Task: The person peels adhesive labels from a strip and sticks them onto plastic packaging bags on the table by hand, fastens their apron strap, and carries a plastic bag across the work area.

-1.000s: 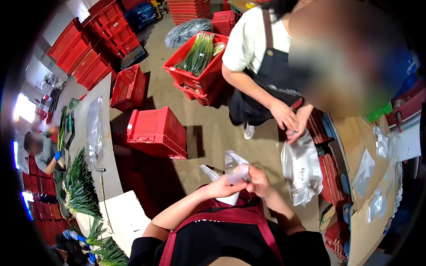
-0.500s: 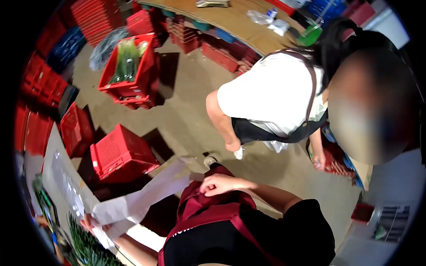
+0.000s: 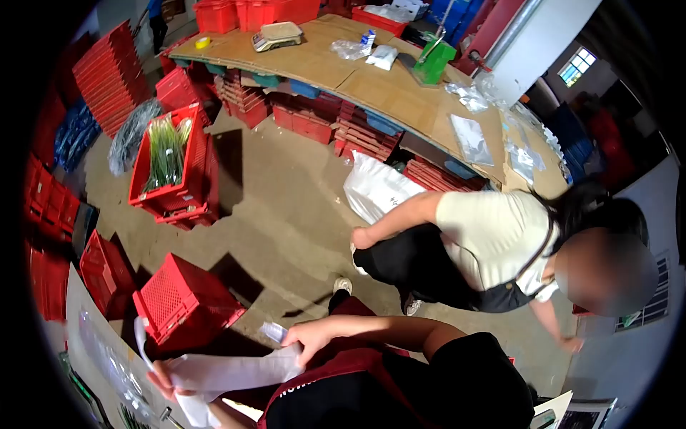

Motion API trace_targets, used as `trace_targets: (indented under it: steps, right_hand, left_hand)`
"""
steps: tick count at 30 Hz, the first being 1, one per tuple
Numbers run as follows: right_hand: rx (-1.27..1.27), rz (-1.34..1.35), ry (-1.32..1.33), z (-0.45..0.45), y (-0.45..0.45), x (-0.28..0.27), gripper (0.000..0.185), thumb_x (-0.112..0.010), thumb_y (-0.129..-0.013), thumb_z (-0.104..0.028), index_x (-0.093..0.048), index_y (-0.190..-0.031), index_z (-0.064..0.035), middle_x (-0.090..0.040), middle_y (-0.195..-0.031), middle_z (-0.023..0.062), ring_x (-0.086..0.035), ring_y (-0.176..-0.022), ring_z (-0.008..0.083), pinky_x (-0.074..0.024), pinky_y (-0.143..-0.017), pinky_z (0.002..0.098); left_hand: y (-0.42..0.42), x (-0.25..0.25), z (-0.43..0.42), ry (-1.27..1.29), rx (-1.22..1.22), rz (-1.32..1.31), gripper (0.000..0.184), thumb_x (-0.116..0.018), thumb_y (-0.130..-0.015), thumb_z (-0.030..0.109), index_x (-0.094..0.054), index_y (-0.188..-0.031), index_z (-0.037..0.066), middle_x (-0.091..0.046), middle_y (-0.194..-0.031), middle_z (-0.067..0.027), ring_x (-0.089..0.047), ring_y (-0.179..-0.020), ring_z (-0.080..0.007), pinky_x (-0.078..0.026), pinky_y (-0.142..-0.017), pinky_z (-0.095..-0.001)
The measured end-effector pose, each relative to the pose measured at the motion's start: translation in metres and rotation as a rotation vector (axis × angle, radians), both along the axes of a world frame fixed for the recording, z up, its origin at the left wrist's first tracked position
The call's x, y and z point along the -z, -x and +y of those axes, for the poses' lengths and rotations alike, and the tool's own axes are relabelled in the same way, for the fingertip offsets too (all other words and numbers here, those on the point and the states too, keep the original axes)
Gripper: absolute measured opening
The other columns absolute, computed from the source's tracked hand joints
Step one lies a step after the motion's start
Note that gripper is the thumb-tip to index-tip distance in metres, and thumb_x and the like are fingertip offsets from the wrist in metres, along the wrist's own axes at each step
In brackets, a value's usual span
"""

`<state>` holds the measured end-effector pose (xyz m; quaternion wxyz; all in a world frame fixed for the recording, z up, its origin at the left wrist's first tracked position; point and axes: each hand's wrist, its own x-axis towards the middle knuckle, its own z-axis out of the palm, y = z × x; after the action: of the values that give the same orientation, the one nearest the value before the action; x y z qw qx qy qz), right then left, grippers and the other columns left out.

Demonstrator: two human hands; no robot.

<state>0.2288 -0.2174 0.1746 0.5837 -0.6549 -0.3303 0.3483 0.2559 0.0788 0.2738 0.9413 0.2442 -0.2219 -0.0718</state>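
Note:
A long white strip [image 3: 236, 372] of thin, slightly see-through material stretches across my front. My right hand [image 3: 313, 340] is closed on its right end, and a small loose piece sticks out past the fingers. At the other end, my left hand [image 3: 164, 380] grips the strip, with more of the material hanging below and curling up beside the fingers. Close to my left hand lies a grey worktop [image 3: 86, 314] with clear plastic on it.
Red crates [image 3: 189, 300] stand on the floor ahead; another red crate [image 3: 136, 193] holds long green stalks. A co-worker [image 3: 493, 243] bends at my right. A white sack [image 3: 379, 187] sits beneath a cardboard-covered table [image 3: 321, 61] bearing a scale [image 3: 277, 36] and plastic bags.
My right hand has moved left and closed on the strip's free end, which trailed loose before. The view has shifted, showing more of the far table. The co-worker's posture has changed.

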Motion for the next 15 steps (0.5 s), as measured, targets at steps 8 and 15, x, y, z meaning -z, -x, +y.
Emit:
trace_targets:
  steps: [8,15]
  right_hand:
    - [0.388,-0.103,0.226,-0.109,0.008,0.001,0.025,-0.065,-0.075,-0.02,-0.059,-0.088,0.0007,-0.059,-0.076,0.0081,-0.056,-0.071,0.0142,-0.0432,-0.064,0.0276]
    - [0.903,0.264,-0.244,-0.133,0.041,0.0,0.024,-0.057,-0.083,-0.007,-0.053,-0.106,-0.0023,-0.059,-0.095,0.0024,-0.054,-0.09,0.0098,-0.0425,-0.079,0.024]
  left_hand:
    - [-0.025,-0.011,0.01,-0.096,-0.165,-0.095,0.026,-0.044,-0.09,0.032,-0.041,-0.076,0.011,-0.044,-0.06,0.0017,-0.041,-0.051,-0.0074,-0.031,-0.045,-0.0228]
    - [-0.039,-0.014,-0.068,-0.195,-0.094,-0.266,0.026,-0.045,-0.09,0.033,-0.045,-0.079,0.009,-0.045,-0.058,0.0007,-0.042,-0.046,-0.008,-0.032,-0.04,-0.023]
